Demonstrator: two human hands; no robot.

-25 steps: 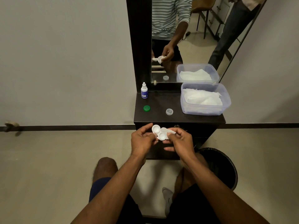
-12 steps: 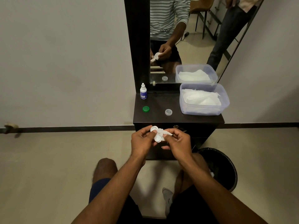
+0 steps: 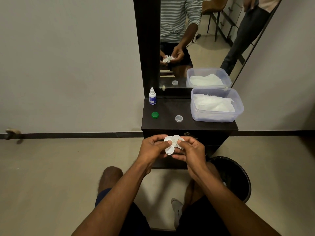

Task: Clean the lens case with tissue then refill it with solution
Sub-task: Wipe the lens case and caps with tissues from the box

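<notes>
The lens case is being gripped by the left hand; tissue, pinched by the right hand, is now seemingly being pressed deeper into its well; wiping is progressing.

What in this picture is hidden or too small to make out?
Head view only:
- Inside of the lens case: covered by the tissue and the fingers of the left hand and right hand.
- Print on the solution bottle: too small.
- Bin contents: too dark, partly behind the right forearm.

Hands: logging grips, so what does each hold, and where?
Left hand grips the white plastic lens case at its left edge; right hand pinches crumpled white tissue against it.
</notes>
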